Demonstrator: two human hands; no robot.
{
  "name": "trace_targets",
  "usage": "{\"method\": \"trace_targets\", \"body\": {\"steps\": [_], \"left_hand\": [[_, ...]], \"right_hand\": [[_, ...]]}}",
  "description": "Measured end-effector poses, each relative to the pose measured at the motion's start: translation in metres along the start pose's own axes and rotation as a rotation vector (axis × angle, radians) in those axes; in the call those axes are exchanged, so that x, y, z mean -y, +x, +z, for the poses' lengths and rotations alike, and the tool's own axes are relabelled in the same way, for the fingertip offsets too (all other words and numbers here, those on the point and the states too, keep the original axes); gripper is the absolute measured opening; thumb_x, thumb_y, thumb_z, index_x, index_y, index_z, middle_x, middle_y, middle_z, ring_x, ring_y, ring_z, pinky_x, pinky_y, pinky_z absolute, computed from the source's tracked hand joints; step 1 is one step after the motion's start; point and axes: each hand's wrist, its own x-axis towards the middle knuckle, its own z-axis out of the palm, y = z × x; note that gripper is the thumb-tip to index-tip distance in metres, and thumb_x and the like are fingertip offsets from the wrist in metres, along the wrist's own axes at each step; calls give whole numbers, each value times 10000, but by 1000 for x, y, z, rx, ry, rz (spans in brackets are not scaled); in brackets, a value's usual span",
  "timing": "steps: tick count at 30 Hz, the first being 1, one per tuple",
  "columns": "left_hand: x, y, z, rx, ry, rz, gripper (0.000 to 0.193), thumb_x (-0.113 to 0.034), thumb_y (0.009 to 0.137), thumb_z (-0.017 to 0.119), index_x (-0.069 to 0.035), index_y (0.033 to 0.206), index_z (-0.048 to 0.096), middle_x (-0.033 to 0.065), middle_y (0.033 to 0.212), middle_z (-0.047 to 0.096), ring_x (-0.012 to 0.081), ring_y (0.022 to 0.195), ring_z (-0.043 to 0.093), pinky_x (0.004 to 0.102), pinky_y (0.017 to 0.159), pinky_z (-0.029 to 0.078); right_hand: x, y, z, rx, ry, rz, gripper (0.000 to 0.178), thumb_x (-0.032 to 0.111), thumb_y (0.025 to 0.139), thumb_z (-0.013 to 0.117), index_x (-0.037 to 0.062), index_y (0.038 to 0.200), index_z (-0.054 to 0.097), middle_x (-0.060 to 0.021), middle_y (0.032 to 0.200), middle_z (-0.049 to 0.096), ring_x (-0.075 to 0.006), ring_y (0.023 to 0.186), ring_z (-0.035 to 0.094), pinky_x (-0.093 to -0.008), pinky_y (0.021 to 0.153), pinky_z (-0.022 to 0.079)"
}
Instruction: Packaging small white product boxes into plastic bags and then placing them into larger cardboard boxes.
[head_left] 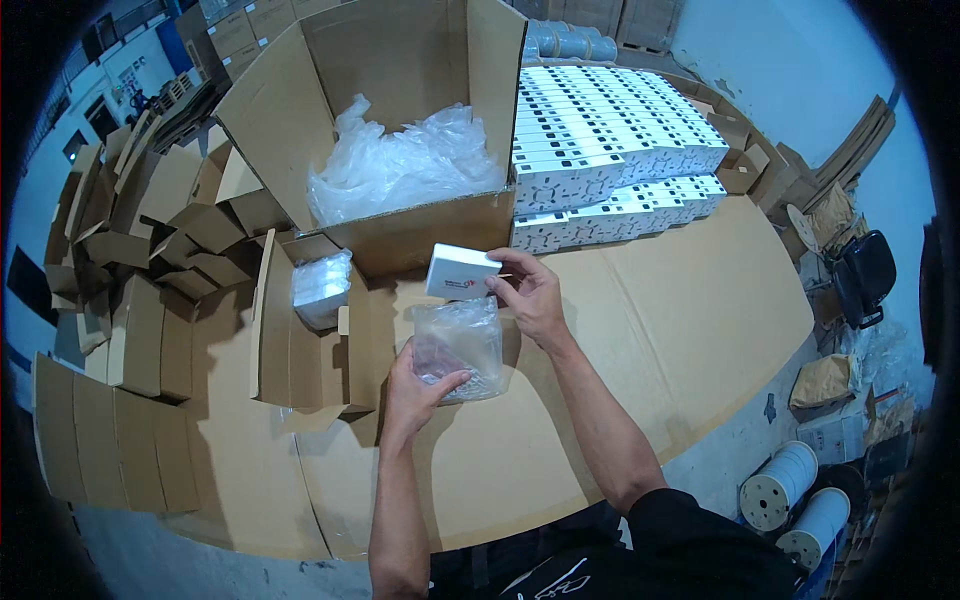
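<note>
A small, flat, white rectangular box (458, 273) with a red mark on its face is gripped by the right hand (537, 302), pinched at its right end between thumb and fingers. The box is held to the left of that hand and ahead of the left hand (412, 392). By the left hand, a clear, soft plastic bag (462, 345) is grasped at its lower left side, the thumb being laid across its front. The bag is positioned just below the white box; whether the two are touching cannot be told.

To the left of the left hand, an open brown cardboard carton (270, 345) is placed, in which white, plastic-wrapped packets (322, 288) are held at the far end. Beyond both hands, a large open brown cardboard box (430, 236) is seen, filled partly with crumpled clear plastic bags (405, 165). Ahead and to the right of the right hand, white printed boxes (620, 140) are stacked in rows. Beneath both hands, the counter (690, 330) is covered with tan cardboard.
</note>
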Motion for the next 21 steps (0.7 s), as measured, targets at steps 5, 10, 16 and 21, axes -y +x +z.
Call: {"method": "trace_targets", "body": {"steps": [5, 10, 16, 21], "left_hand": [[1, 2, -3, 55, 30, -28, 531, -75, 720, 900, -29, 1155, 598, 75, 962, 725, 171, 898, 700, 336, 832, 551], [3, 2, -4, 58, 62, -17, 533, -78, 719, 903, -24, 1152, 597, 77, 973, 728, 171, 895, 698, 336, 834, 549], [-2, 1, -5, 8, 55, -35, 527, -76, 730, 899, -19, 1165, 605, 75, 994, 727, 175, 919, 696, 340, 851, 548], [2, 1, -6, -21, 40, -1, 544, -88, 729, 903, -13, 1179, 608, 83, 1017, 728, 181, 933, 696, 347, 858, 549]], "right_hand": [[4, 0, 4, -53, 136, -97, 289, -78, 911, 681, -13, 1157, 545, -88, 1074, 630, -164, 1030, 661, -302, 865, 625], [6, -3, 9, -102, 219, 24, 262, -36, 924, 694, 4, 1107, 510, -106, 1057, 629, -199, 1005, 679, -328, 820, 646], [3, -3, 0, -63, 249, 69, 231, 21, 938, 705, -3, 1090, 534, -110, 1016, 662, -185, 975, 685, -325, 794, 639], [1, -1, -9, -33, 141, 49, 199, 25, 938, 708, 14, 1069, 558, -75, 982, 655, -136, 926, 661, -283, 805, 596]]}}
